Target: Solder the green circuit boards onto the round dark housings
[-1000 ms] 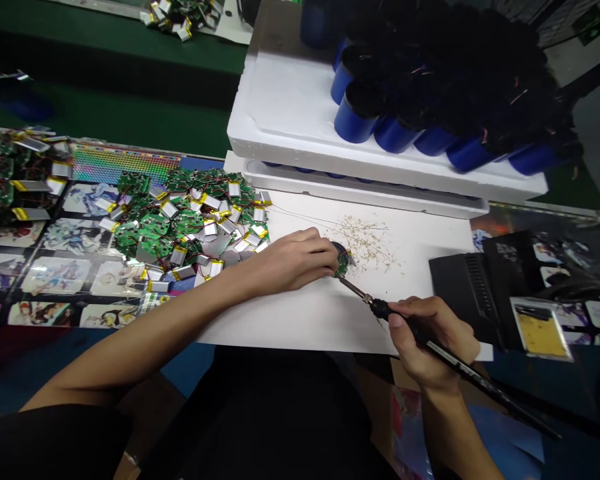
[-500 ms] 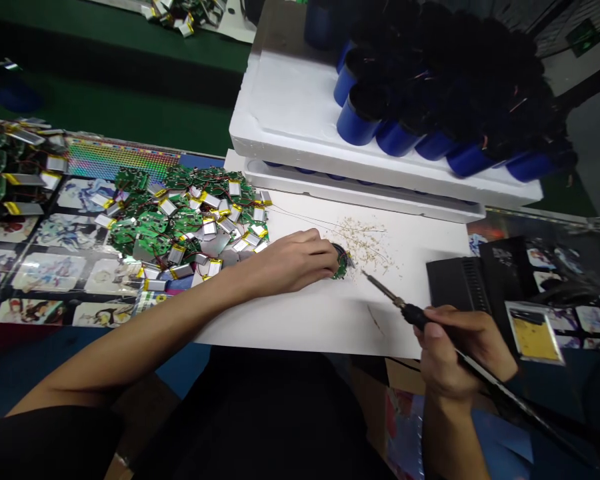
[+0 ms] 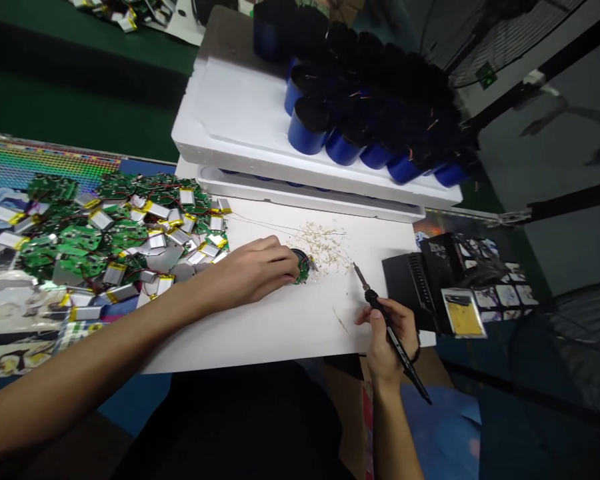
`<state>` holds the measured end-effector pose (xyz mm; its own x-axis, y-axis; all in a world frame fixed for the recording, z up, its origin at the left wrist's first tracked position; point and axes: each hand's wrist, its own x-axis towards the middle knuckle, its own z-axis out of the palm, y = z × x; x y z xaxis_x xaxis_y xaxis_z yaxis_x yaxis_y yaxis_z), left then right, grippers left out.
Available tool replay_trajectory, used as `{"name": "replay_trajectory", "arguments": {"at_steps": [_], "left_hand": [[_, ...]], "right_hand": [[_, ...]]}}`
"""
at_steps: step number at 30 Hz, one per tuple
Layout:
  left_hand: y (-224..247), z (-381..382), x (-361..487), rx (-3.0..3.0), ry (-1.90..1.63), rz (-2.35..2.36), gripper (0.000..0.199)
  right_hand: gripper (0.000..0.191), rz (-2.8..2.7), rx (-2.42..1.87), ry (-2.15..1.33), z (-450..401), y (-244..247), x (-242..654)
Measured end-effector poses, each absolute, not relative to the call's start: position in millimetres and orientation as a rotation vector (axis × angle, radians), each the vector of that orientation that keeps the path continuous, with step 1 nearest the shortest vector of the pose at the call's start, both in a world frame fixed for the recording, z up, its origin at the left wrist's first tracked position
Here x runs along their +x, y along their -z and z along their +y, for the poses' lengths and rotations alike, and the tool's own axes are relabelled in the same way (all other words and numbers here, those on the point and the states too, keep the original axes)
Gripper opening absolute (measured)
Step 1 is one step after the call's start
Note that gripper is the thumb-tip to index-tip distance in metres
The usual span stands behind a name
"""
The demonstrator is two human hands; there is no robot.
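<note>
My left hand [image 3: 263, 270] has its fingers closed on the edge of a small round circuit board [image 3: 303, 266], which lies on the white sheet [image 3: 260, 333]. My right hand [image 3: 390, 330] grips a black soldering iron [image 3: 371, 297]. The iron's tip points up and left, to the right of the round board and apart from it. Pale crumbs and thin wires lie around the board. Left of my left hand is a pile of green circuit boards [image 3: 83, 241] with silver and yellow battery cells.
White foam trays [image 3: 240, 113] with many blue cylinders [image 3: 307, 133] stand at the back. Right of the sheet are a black box [image 3: 405, 287] and a yellow sponge in a tray [image 3: 464, 316]. A fan cage is at the far right.
The whole view has shifted to the right. My right hand has turned the soldering iron more upright, its tip now farther from the round board. My left hand still holds the board.
</note>
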<state>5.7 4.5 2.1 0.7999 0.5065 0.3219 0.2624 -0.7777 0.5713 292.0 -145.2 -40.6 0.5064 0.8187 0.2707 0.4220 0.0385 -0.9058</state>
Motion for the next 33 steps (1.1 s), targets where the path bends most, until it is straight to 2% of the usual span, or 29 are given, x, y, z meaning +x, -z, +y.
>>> {"name": "replay_trajectory", "arguments": {"at_steps": [18, 25, 30, 33], "left_hand": [[0.4, 4.2, 6.1, 2.511, -0.629, 0.564, 0.023], [0.0, 4.9, 7.1, 2.480, -0.631, 0.557, 0.023], [-3.0, 1.4, 3.5, 2.481, -0.646, 0.631, 0.021], [-1.3, -3.2, 5.3, 2.413, -0.620, 0.664, 0.031]], "right_hand": [[0.022, -1.089, -1.539, -0.384, -138.4, 37.1, 291.3], [0.033, -1.056, -1.388, -0.504, -122.3, 44.9, 276.2], [0.034, -1.098, -1.463, -0.457, -126.3, 53.4, 277.7], [0.042, -1.095, -1.540, -0.434, -128.5, 51.3, 277.7]]}}
